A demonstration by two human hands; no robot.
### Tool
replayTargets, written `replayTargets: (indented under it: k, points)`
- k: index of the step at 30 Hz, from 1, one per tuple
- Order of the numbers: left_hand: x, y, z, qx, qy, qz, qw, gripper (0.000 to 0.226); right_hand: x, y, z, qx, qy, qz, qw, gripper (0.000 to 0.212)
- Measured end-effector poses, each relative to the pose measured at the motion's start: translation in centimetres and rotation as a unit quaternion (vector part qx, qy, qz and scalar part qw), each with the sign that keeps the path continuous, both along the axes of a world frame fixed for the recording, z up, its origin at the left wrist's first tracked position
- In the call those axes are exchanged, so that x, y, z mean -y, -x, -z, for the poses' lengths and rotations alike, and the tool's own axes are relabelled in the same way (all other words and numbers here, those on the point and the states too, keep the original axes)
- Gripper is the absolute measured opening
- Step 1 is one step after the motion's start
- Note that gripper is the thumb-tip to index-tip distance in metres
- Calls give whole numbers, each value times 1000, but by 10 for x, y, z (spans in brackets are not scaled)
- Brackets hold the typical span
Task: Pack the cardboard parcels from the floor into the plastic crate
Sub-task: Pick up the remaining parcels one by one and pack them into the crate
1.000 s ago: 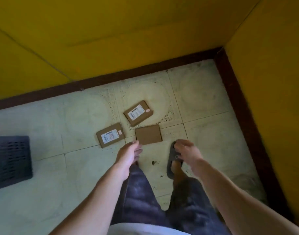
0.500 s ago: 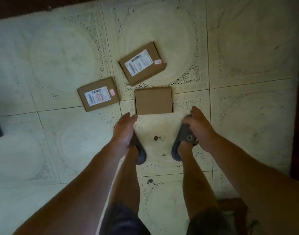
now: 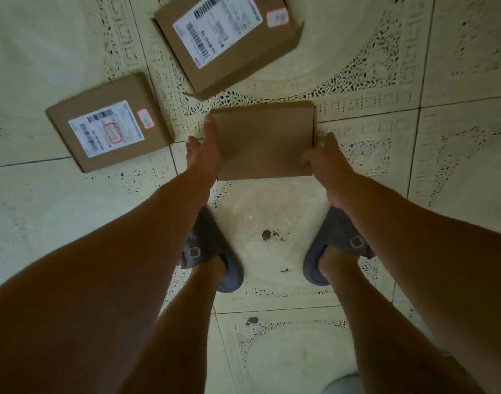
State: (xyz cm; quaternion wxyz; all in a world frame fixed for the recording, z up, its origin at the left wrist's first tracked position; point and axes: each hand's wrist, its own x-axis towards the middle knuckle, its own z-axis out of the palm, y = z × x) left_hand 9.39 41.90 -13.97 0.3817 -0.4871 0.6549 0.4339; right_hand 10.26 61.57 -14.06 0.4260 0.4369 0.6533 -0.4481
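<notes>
Three parcels: brown cardboard, all on the tiled floor (image 3: 456,166), close together just ahead of the person's feet.
Plain parcel (image 3: 265,140): no label showing, the one nearest the feet, lying flat across a tile joint, between the two hands.
Left hand (image 3: 203,155): fingers straight and together, laid along the plain parcel's left edge and touching it.
Right hand (image 3: 326,166): at the plain parcel's near right corner, thumb on the top face, one finger stretched along the right edge. I cannot tell whether it is pinching the cardboard yet.
Left labelled parcel (image 3: 110,123): white label and a small red-bordered sticker facing up, askew, just left of the left hand.
Far labelled parcel (image 3: 229,41): barcode label up, beyond the plain parcel. Its near corner is close to that parcel's far left corner, not touching.
Footwear: left sandal (image 3: 212,251) and right sandal (image 3: 337,245), grey-blue, set apart.
</notes>
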Motion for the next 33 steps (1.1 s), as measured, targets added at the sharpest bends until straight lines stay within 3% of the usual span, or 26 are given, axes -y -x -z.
replayTargets:
  k: [7,12,18,22,24,26,30,33]
  points:
    - [-4,-2,-14,-1,-57,-88,994,81,15,3,-19,-9,55,14,998,61]
    - [8,0,-77,-23,-101,-91,990,95,7,11,-86,-44,59,-15,997,46]
    - [13,11,-223,-82,-139,-112,981,108,5,23,-238,-77,50,-20,996,39]
    - [21,16,-336,-99,-167,-97,976,85,6,32,-352,-102,49,-20,993,44]
    - [26,13,-391,-129,-170,-90,973,91,8,33,-406,-123,57,-31,990,44]
    - [33,10,-441,-148,-159,-102,971,105,12,34,-454,-139,49,-50,988,43]
    - [53,-9,-532,-190,-120,-143,964,91,26,37,-540,-159,78,-80,981,48]
    - [73,-33,-591,-209,-80,-185,957,104,47,36,-596,-170,123,-139,968,55]
